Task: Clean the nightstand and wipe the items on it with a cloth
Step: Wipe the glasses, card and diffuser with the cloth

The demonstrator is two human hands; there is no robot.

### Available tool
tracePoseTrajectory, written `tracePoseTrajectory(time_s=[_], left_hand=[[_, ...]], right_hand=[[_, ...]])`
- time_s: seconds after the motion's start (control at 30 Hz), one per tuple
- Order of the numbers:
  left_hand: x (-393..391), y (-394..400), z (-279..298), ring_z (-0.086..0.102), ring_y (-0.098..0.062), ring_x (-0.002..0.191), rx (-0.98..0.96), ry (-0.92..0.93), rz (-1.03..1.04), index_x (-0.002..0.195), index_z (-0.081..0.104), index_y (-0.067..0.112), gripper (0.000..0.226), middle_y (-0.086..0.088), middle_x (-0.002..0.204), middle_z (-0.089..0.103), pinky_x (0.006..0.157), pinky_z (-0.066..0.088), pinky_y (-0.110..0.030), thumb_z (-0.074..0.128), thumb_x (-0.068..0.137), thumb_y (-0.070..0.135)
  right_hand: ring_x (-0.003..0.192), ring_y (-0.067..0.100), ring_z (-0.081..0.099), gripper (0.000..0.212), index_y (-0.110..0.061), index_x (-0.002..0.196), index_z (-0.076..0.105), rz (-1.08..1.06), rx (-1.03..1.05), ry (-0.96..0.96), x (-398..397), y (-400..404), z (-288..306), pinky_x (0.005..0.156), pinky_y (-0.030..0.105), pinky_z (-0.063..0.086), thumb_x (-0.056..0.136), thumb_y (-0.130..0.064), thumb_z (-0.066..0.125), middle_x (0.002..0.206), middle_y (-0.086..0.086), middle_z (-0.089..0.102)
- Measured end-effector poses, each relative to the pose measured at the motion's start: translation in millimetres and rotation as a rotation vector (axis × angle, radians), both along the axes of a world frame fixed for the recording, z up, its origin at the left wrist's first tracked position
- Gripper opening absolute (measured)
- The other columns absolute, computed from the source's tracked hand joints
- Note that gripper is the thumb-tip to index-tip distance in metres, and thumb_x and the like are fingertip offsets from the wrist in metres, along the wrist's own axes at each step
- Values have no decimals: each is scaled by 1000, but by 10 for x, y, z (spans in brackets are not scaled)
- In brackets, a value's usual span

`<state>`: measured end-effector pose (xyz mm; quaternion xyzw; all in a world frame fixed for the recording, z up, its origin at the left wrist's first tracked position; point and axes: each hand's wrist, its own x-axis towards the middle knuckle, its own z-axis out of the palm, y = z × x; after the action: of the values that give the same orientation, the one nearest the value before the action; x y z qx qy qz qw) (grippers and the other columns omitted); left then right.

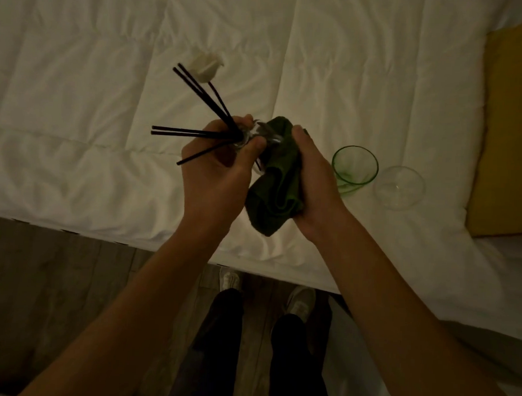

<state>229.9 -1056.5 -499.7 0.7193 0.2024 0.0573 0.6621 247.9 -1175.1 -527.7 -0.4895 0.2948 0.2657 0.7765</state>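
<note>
Left hand (217,169) grips a small clear glass diffuser bottle (250,137) bristling with thin black reed sticks (198,93); right hand (311,176) clutches a folded, nubby dark green cloth (277,180) against it.

Cloth (277,180) is a dark green, kinda mossy. The reeds (197,132) are plain black, and the flower (206,66) stuck in with them is white on a dark stem. One glass (354,169) is bright green, the other glass (399,187) totally clear. Duvet (93,100) is off-white, pillow (508,133) mustard yellow. Floor (41,278) is greyish wood grain, trousers (217,345) black, shoes (301,303) pale.
</note>
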Motion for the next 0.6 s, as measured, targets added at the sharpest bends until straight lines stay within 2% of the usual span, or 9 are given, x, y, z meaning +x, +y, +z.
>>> tracePoseTrajectory(time_s=[0.07,0.1,0.2,0.3,0.33,0.37,0.43,0.53,0.6], left_hand=[[15,22,13,71,-13,106,-53,17,54,109,67,4,23,-8,110,73,95,55,-30,72,87,2],[34,48,22,71,-14,104,-81,25,78,111,66,0,24,-10,110,73,94,56,-29,71,88,2],[114,153,46,72,-12,97,-112,47,104,112,65,-2,25,-8,102,73,86,56,-25,71,89,6],[150,226,60,73,-15,97,-91,72,76,111,66,0,25,-8,101,73,87,57,-28,73,88,9],[151,237,55,73,-15,97,-80,79,62,111,66,-1,26,-9,101,74,86,56,-27,74,88,9],[145,240,47,73,-15,96,-72,84,50,111,66,-2,27,-10,101,73,85,55,-26,74,88,9],[123,217,28,72,-19,98,-61,89,28,112,66,-2,28,-13,103,73,89,56,-31,74,87,8],[93,152,31,72,-23,98,-15,68,-33,108,68,2,21,-14,101,73,93,58,-40,73,88,6],[73,127,40,73,-21,93,49,51,-90,104,69,8,15,-9,95,73,88,60,-40,70,90,4]], right_hand=[[87,21,76,47,-18,105,76,72,-146,-69,-38,-28,8,76,33,62,93,-60,59,95,8,79],[82,21,77,45,-19,101,77,125,-194,-119,-67,-50,10,71,31,62,92,-61,60,91,7,79],[82,18,77,30,-25,95,75,295,-291,-282,-144,-140,22,72,32,63,90,-54,68,91,2,79],[72,4,71,17,-28,91,71,386,-574,-505,-146,-238,37,62,17,56,89,-45,73,77,-6,74],[75,-2,68,15,-28,98,70,366,-659,-599,-139,-255,46,65,13,54,90,-40,74,79,-11,72],[81,-9,65,20,-30,110,66,326,-730,-703,-138,-255,64,72,8,51,92,-32,73,90,-17,70],[103,-11,61,38,-22,129,58,249,-798,-886,-149,-214,93,90,7,47,94,-15,70,118,-7,67],[136,21,51,50,-2,144,51,304,-826,-1051,-193,-65,125,114,26,42,95,-1,59,149,16,50],[142,28,45,49,0,145,49,363,-876,-1113,-211,6,136,117,36,40,97,-1,56,155,19,42]])
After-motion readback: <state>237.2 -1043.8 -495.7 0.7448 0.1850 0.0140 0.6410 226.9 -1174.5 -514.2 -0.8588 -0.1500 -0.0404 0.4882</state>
